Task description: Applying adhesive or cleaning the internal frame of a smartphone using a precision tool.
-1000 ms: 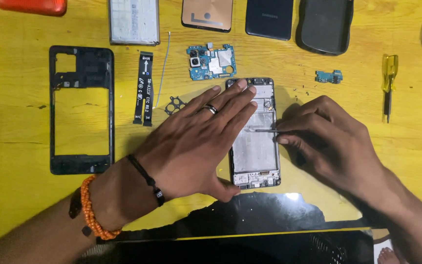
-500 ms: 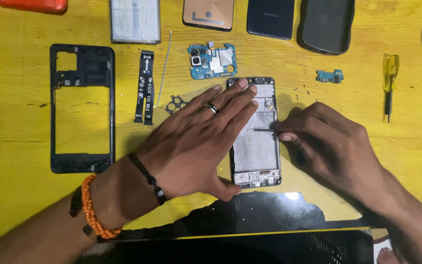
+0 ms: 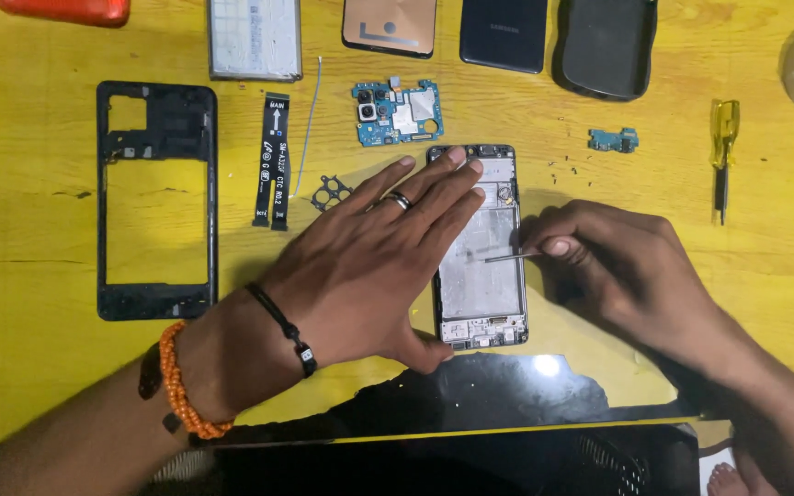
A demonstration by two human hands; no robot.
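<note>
Pinched between thumb and fingertips, a thin metal tool (image 3: 512, 256) sat in the right hand (image 3: 618, 266) at centre frame, its tip reaching over the bare metal plate of an opened phone chassis (image 3: 482, 266). The left hand (image 3: 374, 262) held nothing — it lay flat with fingers spread, pressing the chassis's left edge down on the yellow worktop (image 3: 29, 230), a ring on one finger and an orange bead bracelet (image 3: 181, 390) at the wrist.

Around it lay the stripped parts: a black mid-frame (image 3: 156, 197) at left, a black flex cable (image 3: 274, 161) beside it, a blue circuit board (image 3: 397, 112) just above the chassis, a small connector board (image 3: 613, 140) and a yellow-handled screwdriver (image 3: 722, 152) at right.

Work like this seems to go best with the tool kept low and nearly flat, light pressure only, and the bracing hand firm so the chassis cannot slide.
</note>
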